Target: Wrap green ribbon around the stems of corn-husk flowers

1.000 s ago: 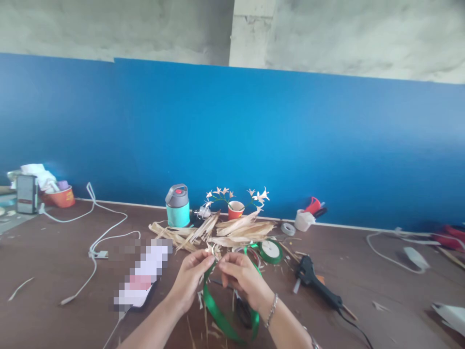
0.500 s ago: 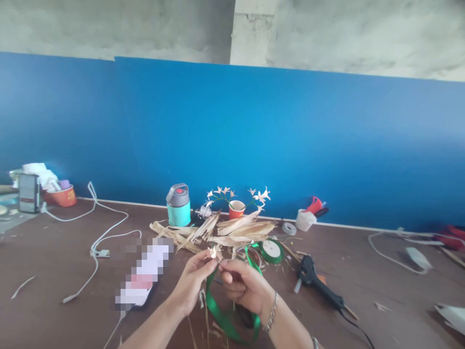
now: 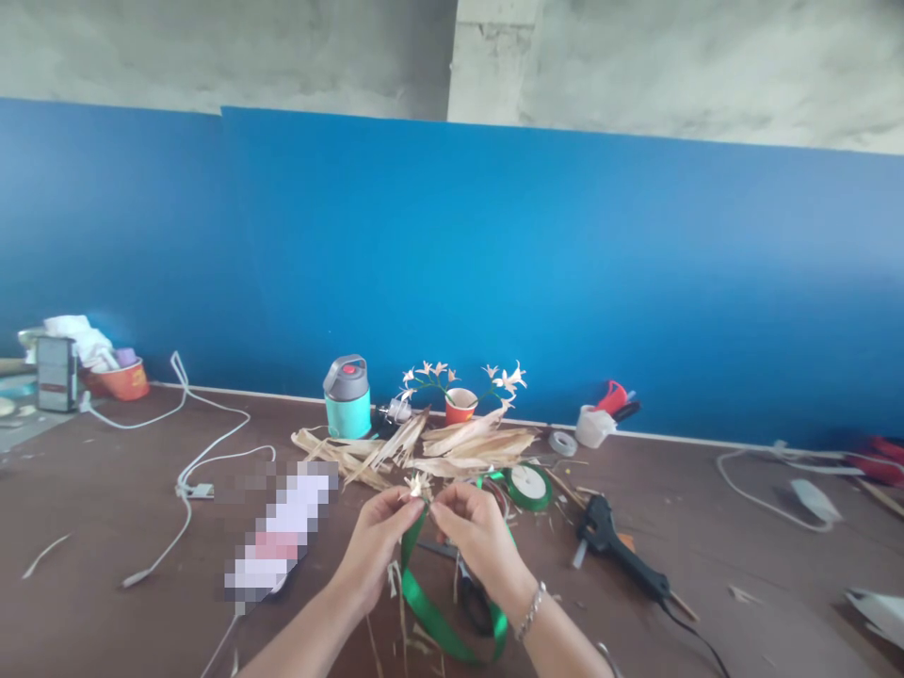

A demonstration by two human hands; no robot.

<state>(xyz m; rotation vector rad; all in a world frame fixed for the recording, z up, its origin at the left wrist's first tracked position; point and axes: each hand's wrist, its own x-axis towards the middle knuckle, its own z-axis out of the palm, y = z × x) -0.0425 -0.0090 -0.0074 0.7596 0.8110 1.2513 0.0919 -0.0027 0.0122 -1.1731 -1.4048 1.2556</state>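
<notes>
My left hand (image 3: 381,537) pinches a small pale artificial flower (image 3: 418,485) between thumb and fingertips, its petals upward. Against the flower's base my right hand (image 3: 476,537) is closed in a pinch on a green ribbon (image 3: 430,617); the exact contact is partly hidden by the fingers. This ribbon hangs in a loop below the hands and passes behind my right wrist toward its spool (image 3: 528,487). Under the right hand lie dark-handled scissors (image 3: 475,603), partly covered. Dried corn husks (image 3: 480,443) are spread beyond the hands.
A paper cup (image 3: 460,407) holds finished flower stems at the back, beside a turquoise flask (image 3: 347,410). On the right lie a glue gun (image 3: 621,551), a tape roll (image 3: 563,443) and a white container (image 3: 593,427). A phone (image 3: 282,537) and white cables (image 3: 187,471) are on the left.
My right hand has turned and its fingertips have risen to the flower's base, uncovering more of the scissors. The flower has tilted slightly; my left hand stays nearly in place.
</notes>
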